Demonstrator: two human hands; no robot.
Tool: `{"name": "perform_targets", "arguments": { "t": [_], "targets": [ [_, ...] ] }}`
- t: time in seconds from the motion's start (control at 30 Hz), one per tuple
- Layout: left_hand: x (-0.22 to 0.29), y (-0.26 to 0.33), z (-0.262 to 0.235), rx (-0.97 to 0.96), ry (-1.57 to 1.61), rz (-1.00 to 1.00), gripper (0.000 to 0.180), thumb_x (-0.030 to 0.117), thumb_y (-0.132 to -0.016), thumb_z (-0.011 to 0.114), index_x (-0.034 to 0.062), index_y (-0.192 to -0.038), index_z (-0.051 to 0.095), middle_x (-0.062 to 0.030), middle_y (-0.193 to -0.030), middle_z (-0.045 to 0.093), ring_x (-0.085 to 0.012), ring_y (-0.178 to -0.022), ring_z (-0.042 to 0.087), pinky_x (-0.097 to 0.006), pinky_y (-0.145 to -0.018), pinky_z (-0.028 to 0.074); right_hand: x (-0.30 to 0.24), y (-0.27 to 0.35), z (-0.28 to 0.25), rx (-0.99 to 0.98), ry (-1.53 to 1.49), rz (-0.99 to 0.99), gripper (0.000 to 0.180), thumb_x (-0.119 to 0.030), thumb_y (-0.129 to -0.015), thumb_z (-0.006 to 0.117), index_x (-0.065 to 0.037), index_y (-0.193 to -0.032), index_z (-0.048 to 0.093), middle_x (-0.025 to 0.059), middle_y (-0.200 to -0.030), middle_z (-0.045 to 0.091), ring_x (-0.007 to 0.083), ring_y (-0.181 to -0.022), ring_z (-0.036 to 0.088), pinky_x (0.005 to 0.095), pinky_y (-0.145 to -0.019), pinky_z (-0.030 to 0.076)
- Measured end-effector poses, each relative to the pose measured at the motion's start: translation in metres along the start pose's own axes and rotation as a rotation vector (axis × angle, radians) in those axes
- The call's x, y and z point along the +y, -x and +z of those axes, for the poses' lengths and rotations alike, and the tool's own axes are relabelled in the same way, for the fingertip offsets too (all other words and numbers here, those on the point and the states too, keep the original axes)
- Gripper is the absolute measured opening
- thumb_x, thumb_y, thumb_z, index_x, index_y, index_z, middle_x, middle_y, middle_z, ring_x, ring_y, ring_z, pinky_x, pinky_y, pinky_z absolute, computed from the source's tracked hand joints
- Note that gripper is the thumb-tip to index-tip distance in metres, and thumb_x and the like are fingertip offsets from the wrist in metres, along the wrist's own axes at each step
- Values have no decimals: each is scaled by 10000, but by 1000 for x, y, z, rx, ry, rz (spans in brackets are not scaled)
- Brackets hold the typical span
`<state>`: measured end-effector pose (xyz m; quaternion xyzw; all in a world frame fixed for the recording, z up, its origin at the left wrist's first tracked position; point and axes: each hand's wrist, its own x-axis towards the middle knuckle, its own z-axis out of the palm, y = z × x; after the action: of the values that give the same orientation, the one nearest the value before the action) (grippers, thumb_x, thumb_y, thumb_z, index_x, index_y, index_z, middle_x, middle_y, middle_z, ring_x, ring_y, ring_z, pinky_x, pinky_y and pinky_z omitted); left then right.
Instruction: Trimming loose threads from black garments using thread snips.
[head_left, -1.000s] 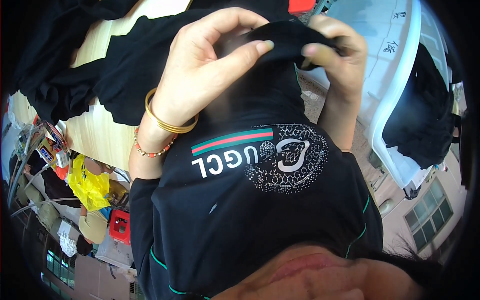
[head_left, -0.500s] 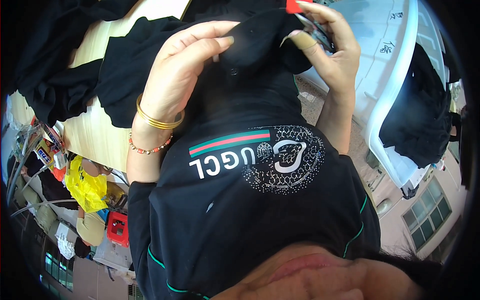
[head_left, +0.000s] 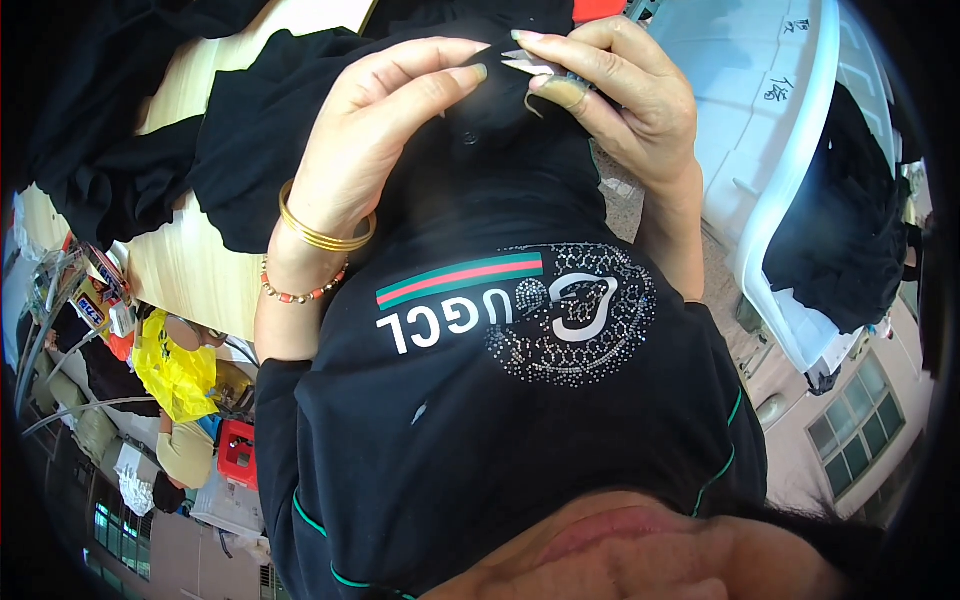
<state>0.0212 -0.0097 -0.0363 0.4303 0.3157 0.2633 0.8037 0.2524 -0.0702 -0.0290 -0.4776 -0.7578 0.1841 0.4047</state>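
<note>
My left hand (head_left: 395, 105) pinches a black garment (head_left: 495, 105) between thumb and fingers near the top of the view. A small dark button shows on the cloth below the pinch. In my right hand (head_left: 625, 95) is a pair of thread snips (head_left: 525, 63), its two short pointed blades apart and directed left at the cloth my left hand holds. A tan wrap (head_left: 562, 92) covers my right thumb. Most of the snips' body is hidden by my fingers, and I cannot tell whether the blades touch the cloth.
More black garments (head_left: 270, 120) lie over the pale wooden table (head_left: 190, 275) on the left. A translucent plastic bin (head_left: 745, 215) stands at the right, with black cloth (head_left: 835, 215) beside it. A yellow plastic bag (head_left: 175, 370) and a red crate (head_left: 237, 453) are at the lower left.
My right hand has moved left and turned, bringing the snips' blades into sight beside the cloth. My left hand keeps its pinch and has shifted slightly right.
</note>
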Motion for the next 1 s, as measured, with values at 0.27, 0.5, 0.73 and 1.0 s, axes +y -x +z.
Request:
{"name": "perform_targets", "arguments": {
  "t": [0.27, 0.5, 0.73, 1.0],
  "targets": [
    [-1, -2, 16, 45, -227, 132, 175, 38, -943, 645, -3, -1109, 684, -6, -975, 690, -70, -882, 631, -201, -782, 499, -17, -15, 4, 95, -443, 452, 342, -20, -833, 763, 21, -1164, 686, 13, -874, 634, 69, -745, 562, 223, -641, 431],
    [-20, -11, 21, 172, -817, 479, 215, 10, -747, 662, 21, -960, 634, -95, -820, 569, -228, -715, 597, -306, -677, 499, 63, 22, 38, 252, -799, -47, 94, -16, -843, 761, -20, -917, 705, -47, -758, 587, 13, -632, 442, 195, -556, 333],
    [-29, -8, 10, 166, -521, 290, 246, -3, -824, 649, 3, -1069, 680, -57, -932, 675, -123, -835, 641, -237, -773, 505, 9, -13, 9, 412, -510, 457, 113, -16, -865, 756, -22, -853, 644, -21, -793, 628, 31, -683, 544, 177, -630, 432],
    [-10, 0, -6, -54, 79, -8, 272, -19, -911, 658, -31, -1183, 660, -100, -1075, 720, -143, -978, 689, -245, -912, 536, 6, -14, 15, 301, -117, 411, 207, -12, -829, 773, 17, -1008, 672, 15, -878, 623, 72, -771, 571, 204, -696, 456]
  ]
}}
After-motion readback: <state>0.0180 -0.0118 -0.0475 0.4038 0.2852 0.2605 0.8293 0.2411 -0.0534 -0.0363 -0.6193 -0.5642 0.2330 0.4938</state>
